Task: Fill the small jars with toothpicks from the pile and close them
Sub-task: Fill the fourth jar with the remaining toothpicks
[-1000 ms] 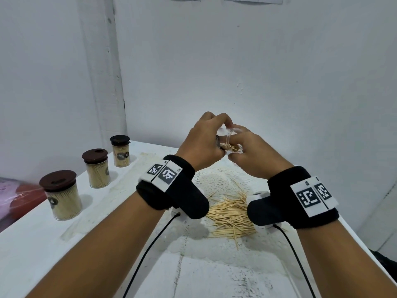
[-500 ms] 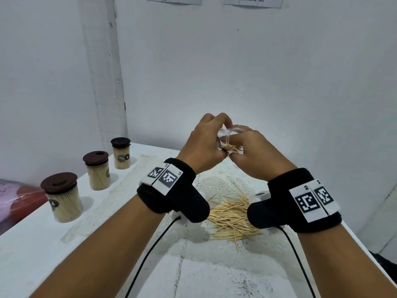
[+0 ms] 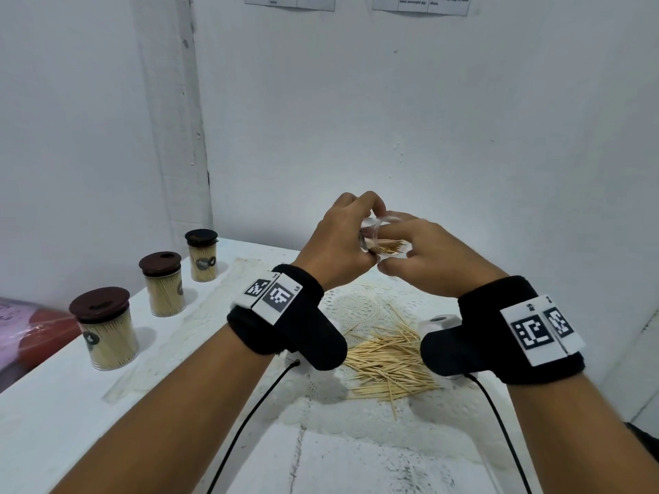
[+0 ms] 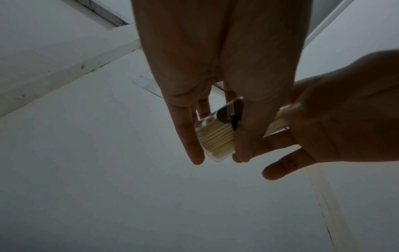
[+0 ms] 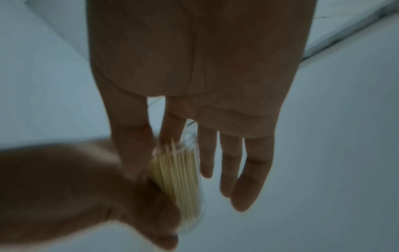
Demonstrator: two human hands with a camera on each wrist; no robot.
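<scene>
toothpick pile (image 3: 388, 361) on surface (image 3: 53, 415), nearest. above it left hand (image 3: 338, 244) grips open jar (image 3: 383, 240), part-filled, tilted; right hand (image 3: 428, 254) pinches at its mouth. three lidded jars (image 3: 164, 283) far left.

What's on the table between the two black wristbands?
In the head view, the pile of toothpicks lies on the lace mat between them.

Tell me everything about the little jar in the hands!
The small jar is clear, plastic-looking, with a dark label. It has no lid, and pale toothpicks pack it. Held tilted in the air above the toothpick pile, it sits in the left hand grip, while the right hand fingers touch its open mouth.
</scene>
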